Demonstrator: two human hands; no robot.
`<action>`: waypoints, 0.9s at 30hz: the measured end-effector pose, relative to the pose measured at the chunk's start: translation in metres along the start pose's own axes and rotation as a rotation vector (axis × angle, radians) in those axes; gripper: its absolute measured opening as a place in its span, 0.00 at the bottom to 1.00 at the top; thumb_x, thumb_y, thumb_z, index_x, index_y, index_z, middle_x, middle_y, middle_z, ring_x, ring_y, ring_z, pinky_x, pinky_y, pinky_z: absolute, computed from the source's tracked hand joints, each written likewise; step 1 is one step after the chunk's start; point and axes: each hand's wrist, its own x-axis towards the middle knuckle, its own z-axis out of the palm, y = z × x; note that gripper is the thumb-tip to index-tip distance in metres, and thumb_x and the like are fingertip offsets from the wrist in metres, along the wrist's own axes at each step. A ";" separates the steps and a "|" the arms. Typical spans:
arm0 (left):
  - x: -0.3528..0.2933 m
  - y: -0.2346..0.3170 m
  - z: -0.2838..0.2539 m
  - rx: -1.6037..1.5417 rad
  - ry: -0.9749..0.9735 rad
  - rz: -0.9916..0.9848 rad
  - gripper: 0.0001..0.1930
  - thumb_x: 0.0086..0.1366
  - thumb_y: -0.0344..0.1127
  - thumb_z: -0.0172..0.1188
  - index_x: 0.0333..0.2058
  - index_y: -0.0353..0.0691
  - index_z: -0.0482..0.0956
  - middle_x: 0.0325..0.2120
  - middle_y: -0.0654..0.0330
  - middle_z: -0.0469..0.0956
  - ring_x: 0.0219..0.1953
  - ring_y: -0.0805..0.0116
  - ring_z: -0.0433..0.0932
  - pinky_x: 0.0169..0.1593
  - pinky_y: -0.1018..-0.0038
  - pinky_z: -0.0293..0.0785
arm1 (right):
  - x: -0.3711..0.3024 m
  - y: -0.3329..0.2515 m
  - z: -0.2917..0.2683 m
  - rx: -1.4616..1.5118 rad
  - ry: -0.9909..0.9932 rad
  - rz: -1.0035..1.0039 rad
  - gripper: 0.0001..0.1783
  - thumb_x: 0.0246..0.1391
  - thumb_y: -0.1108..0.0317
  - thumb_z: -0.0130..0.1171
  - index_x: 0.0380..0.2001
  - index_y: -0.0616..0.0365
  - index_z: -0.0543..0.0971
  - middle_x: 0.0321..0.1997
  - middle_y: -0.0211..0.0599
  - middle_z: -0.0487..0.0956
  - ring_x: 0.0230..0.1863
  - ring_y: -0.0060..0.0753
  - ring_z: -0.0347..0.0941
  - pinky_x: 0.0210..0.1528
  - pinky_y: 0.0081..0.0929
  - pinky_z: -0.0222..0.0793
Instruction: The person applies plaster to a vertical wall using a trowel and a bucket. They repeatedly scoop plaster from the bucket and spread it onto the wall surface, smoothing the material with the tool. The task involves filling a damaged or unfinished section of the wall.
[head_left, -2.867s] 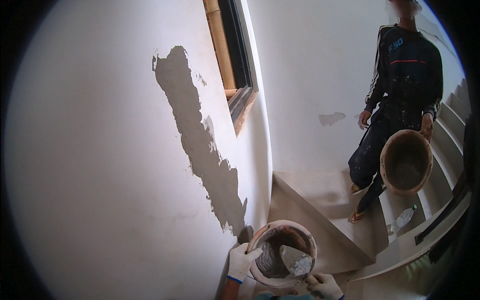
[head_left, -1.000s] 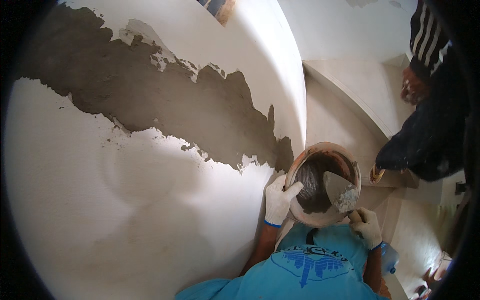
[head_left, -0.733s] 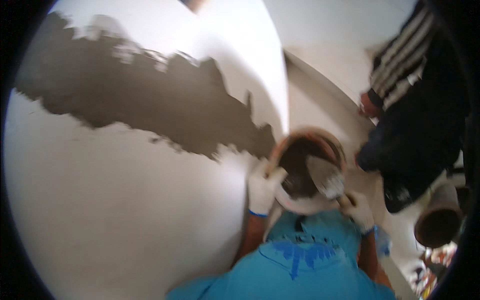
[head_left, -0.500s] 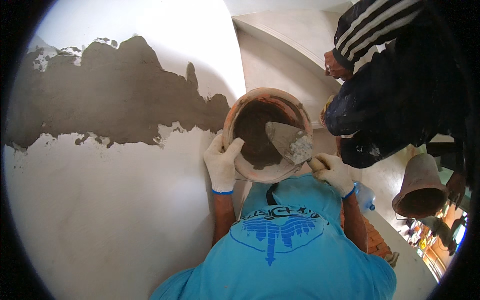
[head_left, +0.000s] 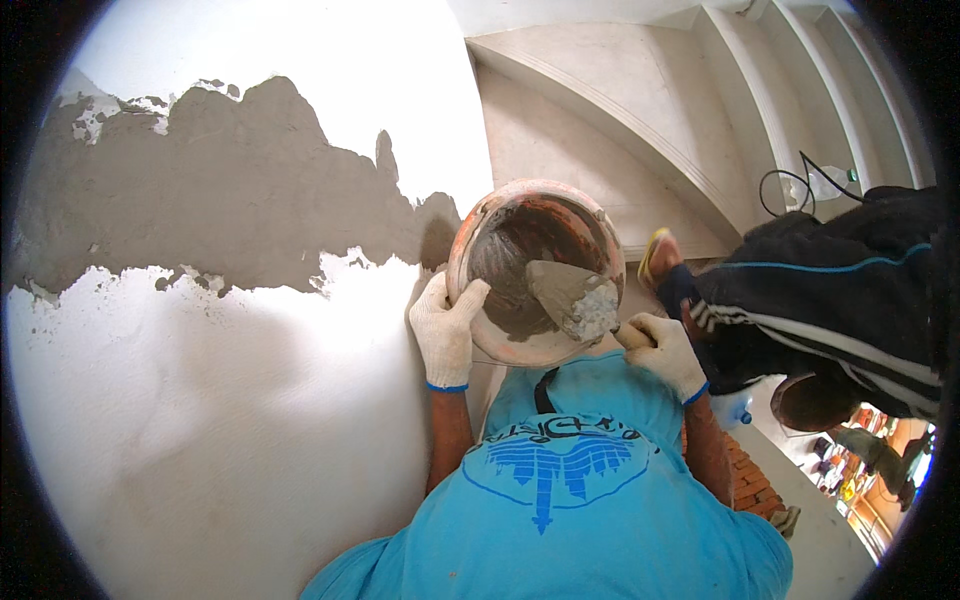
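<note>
My left hand (head_left: 445, 330), in a white knitted glove with a blue cuff, grips the left rim of a bucket (head_left: 495, 343), thumb over the edge. Grey mortar (head_left: 498, 262) coats the bucket's inside and lies at its bottom. My right hand (head_left: 668, 352), gloved the same way, is closed round the handle of a pointed trowel (head_left: 556, 290). The trowel's blade reaches over the bucket's right rim into the opening; pale, crusted mortar covers its handle end. On the wall (head_left: 230, 380) to my left runs a wide, uneven band of grey mortar (head_left: 210, 190).
Pale curved stairs (head_left: 620, 70) rise beyond the bucket. On the right is a person in dark clothes (head_left: 830, 290), one sandalled foot (head_left: 660, 255) near the bucket. A black cable (head_left: 765, 195) and clear bottle (head_left: 830, 183) lie on the steps. Another bucket (head_left: 800, 405) is partly hidden.
The other person has shifted lower on the right, uncovering the stairs, cable and bottle and partly covering the second bucket. My trowel blade has moved slightly down inside the bucket; both grips are unchanged.
</note>
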 end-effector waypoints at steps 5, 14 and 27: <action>-0.001 0.010 -0.002 0.127 -0.011 0.000 0.12 0.66 0.33 0.69 0.44 0.31 0.86 0.33 0.66 0.81 0.35 0.77 0.75 0.41 0.75 0.73 | -0.001 -0.004 0.001 0.040 0.021 -0.007 0.25 0.40 0.65 0.72 0.42 0.69 0.83 0.30 0.44 0.80 0.32 0.29 0.77 0.39 0.31 0.75; -0.004 0.014 0.002 0.089 0.024 -0.008 0.08 0.65 0.31 0.70 0.36 0.33 0.83 0.27 0.69 0.75 0.31 0.78 0.69 0.36 0.75 0.69 | 0.003 -0.016 -0.003 0.006 -0.020 0.044 0.20 0.45 0.62 0.71 0.37 0.66 0.81 0.27 0.51 0.77 0.28 0.35 0.73 0.37 0.36 0.73; -0.004 0.006 -0.008 0.091 0.003 0.010 0.13 0.64 0.37 0.72 0.38 0.32 0.85 0.28 0.65 0.76 0.32 0.75 0.72 0.37 0.73 0.72 | 0.002 0.007 0.008 -0.018 -0.019 0.060 0.18 0.52 0.58 0.67 0.30 0.66 0.83 0.25 0.56 0.80 0.25 0.49 0.79 0.34 0.45 0.73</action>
